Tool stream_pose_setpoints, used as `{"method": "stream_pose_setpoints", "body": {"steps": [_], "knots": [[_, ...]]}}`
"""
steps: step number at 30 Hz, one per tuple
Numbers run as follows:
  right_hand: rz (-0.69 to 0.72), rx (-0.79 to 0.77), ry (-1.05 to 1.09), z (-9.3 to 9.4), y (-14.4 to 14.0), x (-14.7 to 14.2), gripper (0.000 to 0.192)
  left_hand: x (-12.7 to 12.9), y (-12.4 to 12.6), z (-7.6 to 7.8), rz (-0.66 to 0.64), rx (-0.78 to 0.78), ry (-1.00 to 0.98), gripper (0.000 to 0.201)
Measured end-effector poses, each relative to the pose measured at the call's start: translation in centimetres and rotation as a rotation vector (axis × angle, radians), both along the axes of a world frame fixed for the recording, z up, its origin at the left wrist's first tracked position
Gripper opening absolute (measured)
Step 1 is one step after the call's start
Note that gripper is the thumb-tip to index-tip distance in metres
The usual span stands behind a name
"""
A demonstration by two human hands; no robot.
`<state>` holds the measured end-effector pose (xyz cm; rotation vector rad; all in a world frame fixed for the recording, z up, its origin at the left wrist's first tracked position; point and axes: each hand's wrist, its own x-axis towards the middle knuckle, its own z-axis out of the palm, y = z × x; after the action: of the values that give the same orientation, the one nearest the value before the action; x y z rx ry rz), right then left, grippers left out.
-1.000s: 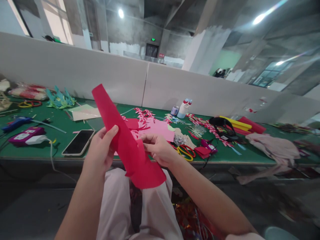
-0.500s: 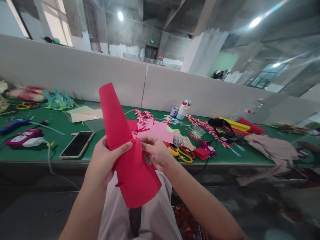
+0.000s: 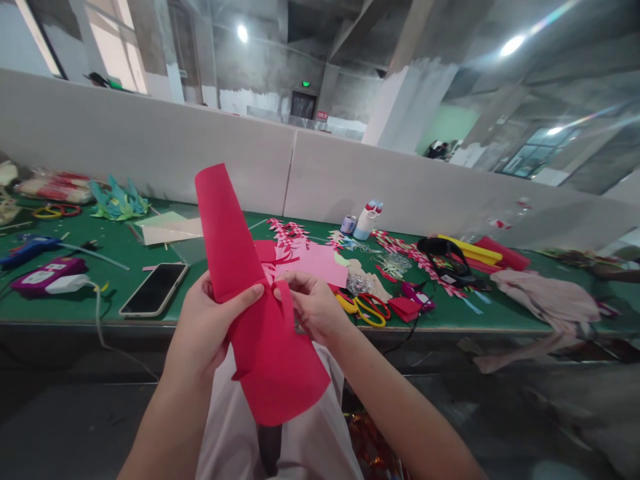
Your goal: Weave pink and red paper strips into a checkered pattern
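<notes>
A large sheet of red paper [image 3: 265,353], curved lengthwise, is held up in front of my lap. My left hand [image 3: 213,320] grips its left edge, thumb pressed flat on the front and the other fingers behind it. At the sheet's middle, my right hand [image 3: 313,307] pinches a narrow red paper strip [image 3: 286,303] that stands out from the surface. Small slits show near that strip, and a little notch lies at the lower left edge. The fingers of my right hand are partly hidden by the strip.
On the green table [image 3: 300,327] lie a phone [image 3: 155,290], yellow-handled scissors [image 3: 367,310], pink paper [image 3: 320,263] and a purple device [image 3: 50,277] with a cable. Behind stand a can [image 3: 349,225] and a white bottle [image 3: 367,220]. A pale partition [image 3: 200,147] closes the back.
The strip in my right hand has bent away to the right. The sheet's lower end has shifted slightly down and right, while my left hand keeps its grip.
</notes>
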<state>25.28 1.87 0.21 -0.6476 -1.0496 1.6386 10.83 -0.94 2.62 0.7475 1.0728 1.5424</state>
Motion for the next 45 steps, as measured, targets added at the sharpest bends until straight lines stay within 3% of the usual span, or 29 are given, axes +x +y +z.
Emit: {"method": "stream_pose_setpoints", "body": {"steps": [10,20,28,38,45], "knots": [[0.007,-0.081,-0.015,-0.3,-0.3,0.2,0.031,-0.3,-0.1,-0.1,-0.003,0.024,0.038,0.05],[-0.03,0.015,0.0,-0.1,-0.4,0.2,0.023,-0.1,0.1,0.1,0.021,0.033,0.005,0.041],[0.034,-0.096,-0.062,-0.2,-0.6,1.0,0.033,-0.5,0.3,-0.2,0.003,0.04,0.033,0.043],[0.021,-0.023,-0.023,-0.5,-0.6,0.8,0.027,-0.4,0.5,-0.1,-0.005,0.051,0.012,0.041],[0.052,-0.121,-0.064,-0.6,-0.6,1.1,0.03,-0.7,0.7,-0.1,-0.002,0.039,0.035,0.045]]}}
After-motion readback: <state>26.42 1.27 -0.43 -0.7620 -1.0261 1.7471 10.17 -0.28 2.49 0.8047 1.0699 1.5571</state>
